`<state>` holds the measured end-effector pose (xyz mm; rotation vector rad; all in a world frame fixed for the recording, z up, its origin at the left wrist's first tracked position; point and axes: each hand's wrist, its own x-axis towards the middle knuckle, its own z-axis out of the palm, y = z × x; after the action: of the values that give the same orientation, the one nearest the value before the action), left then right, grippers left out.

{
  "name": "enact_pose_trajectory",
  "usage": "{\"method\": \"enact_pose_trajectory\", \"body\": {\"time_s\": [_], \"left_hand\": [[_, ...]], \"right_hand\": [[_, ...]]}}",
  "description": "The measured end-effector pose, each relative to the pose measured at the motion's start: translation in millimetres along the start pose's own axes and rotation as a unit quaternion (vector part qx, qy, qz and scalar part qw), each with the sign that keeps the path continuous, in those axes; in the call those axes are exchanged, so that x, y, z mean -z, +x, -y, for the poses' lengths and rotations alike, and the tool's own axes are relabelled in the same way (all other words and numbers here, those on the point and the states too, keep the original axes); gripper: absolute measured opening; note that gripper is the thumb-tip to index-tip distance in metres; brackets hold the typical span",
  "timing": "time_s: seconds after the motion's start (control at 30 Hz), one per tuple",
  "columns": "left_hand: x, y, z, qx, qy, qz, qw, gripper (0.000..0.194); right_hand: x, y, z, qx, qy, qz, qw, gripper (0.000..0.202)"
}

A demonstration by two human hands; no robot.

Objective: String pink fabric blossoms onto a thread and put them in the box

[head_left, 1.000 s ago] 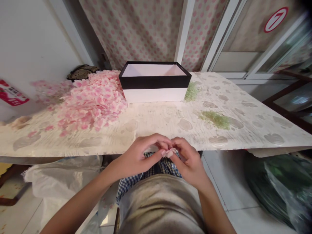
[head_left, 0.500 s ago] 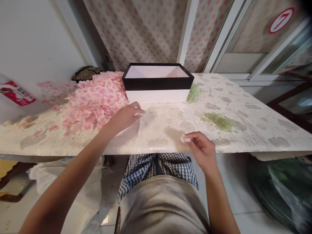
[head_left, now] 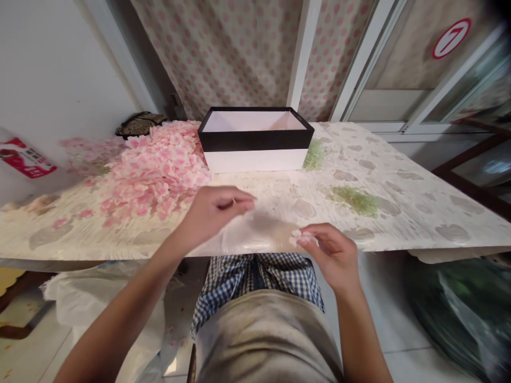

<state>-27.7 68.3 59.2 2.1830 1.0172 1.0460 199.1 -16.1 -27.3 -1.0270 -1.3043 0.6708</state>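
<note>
Beige top (head_left: pixel 267 338), blue-and-white checked bottoms (head_left: pixel 223 282), possibly shorts

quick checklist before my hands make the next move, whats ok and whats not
1. Right hand pinching the pale flower piece: ok
2. Left hand holding a piece: cannot tell, too small and blurred
3. Box upright, top open: ok
4. Box floor bare: cannot tell, front wall hides it
5. Green strands in one clump: not ok, two clumps show
</note>
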Motion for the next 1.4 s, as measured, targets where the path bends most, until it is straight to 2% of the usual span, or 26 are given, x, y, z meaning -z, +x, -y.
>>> {"method": "enact_pose_trajectory", "body": {"time_s": [0.13, 0.27, 0.5, 0.83, 1.1, 1.4], "left_hand": [[-8.8, -33.8, -34.9, -0.070, -0.032, 0.137, 0.988, 0.011], [-12.3, -47.6, -47.0, -0.110, -0.046, 0.217, 0.969, 0.013], [-14.7, -50.5, -52.4, -0.134, -0.050, 0.249, 0.958, 0.013], [-17.2, -53.2, -49.5, -0.124, -0.048, 0.271, 0.953, 0.015], [-19.8, -58.1, -52.2, -0.144, -0.017, 0.311, 0.939, 0.018], [-21.3, -58.8, -52.2, -0.132, -0.061, 0.343, 0.928, 0.020]], "right_hand": [[-4.4, -6.4, 32.9, 0.104, 0.081, 0.128, 0.983, 0.022], [-9.8, -10.9, 53.1, 0.086, 0.089, 0.167, 0.978, 0.028], [-6.9, -14.7, 54.8, 0.081, 0.115, 0.223, 0.965, 0.031], [-3.2, -13.9, 56.6, 0.075, 0.094, 0.252, 0.960, 0.027], [-3.1, -14.4, 60.4, 0.033, 0.065, 0.317, 0.946, 0.028], [-6.7, -16.4, 55.0, 0.031, 0.090, 0.318, 0.943, 0.022]]}}
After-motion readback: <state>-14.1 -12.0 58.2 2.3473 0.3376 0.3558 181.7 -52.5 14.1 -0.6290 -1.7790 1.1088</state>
